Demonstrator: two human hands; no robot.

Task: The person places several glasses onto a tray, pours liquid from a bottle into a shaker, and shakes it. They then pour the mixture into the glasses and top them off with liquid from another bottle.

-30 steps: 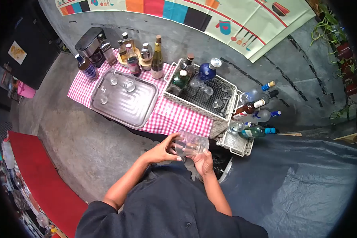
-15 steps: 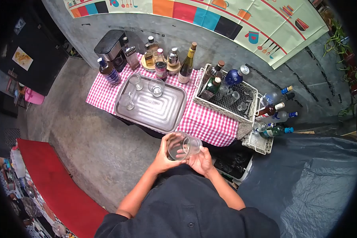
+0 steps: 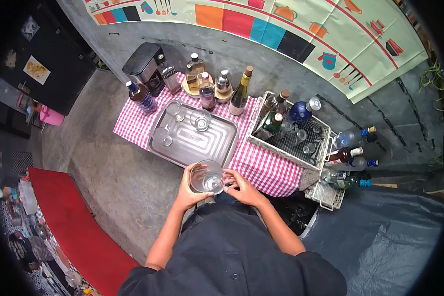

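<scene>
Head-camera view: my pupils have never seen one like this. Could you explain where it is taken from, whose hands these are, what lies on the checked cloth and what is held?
There is no machine here. The camera is worn on a person's head, looking forward and down, so the wearer's dark shirt fills the bottom. The bare hands are the wearer's own. The left hand grips a clear cup; the right hand's fingertips are at its other side. On the pink-and-white checked cloth is a metal-coloured tray with three clear glasses. Several bottles stand behind it, and a wire basket beside it contains bottles and small glasses.
</scene>
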